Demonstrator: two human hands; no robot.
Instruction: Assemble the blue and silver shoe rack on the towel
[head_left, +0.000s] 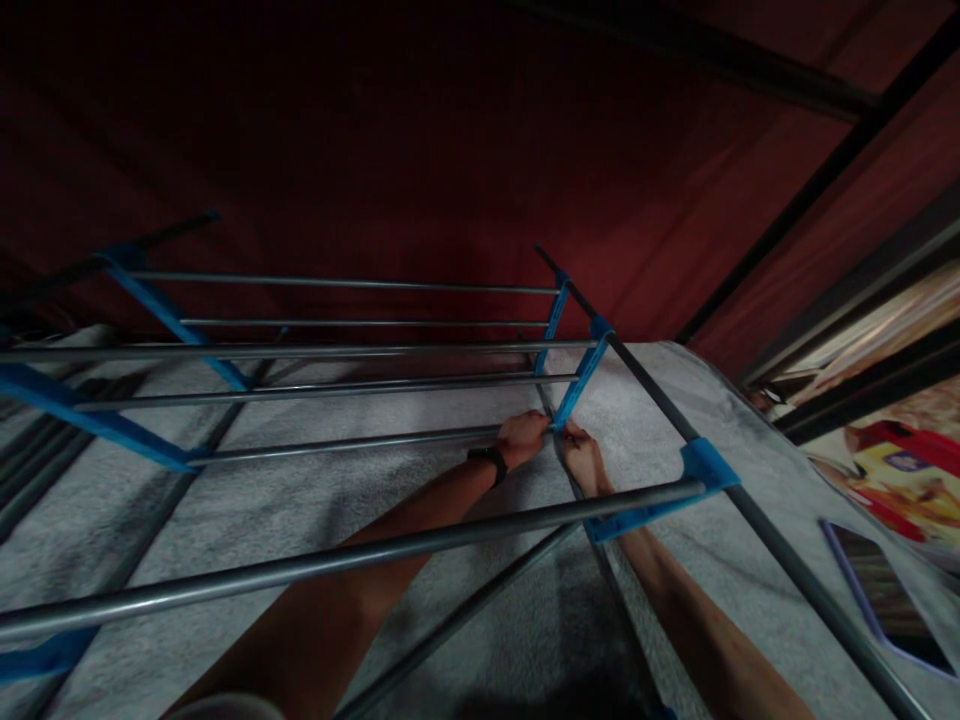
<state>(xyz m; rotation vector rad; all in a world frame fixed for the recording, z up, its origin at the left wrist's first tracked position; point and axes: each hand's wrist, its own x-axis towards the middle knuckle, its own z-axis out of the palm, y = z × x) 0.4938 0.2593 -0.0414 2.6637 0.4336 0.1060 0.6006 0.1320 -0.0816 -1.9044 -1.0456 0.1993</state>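
Observation:
A rack of grey metal tubes and blue plastic brackets lies across a pale, textured surface. My left hand (523, 440), with a dark band on its wrist, is closed at the right end of the lower tube (360, 440), where it meets a blue bracket (583, 378). Close beside it, on the other side of the joint, the fingers of my right hand (585, 457) are closed around the bracket's lower end. A long side pole (619, 590) runs under this joint. The fingertips of both hands are partly hidden.
A nearer crossbar (360, 550) passes above both forearms, joined to a blue bracket (709, 465) on the right pole (795, 565). A phone (889, 595) lies at right beside a colourful package (911, 475). Red fabric (390, 150) hangs behind; loose tubes (45, 460) lie left.

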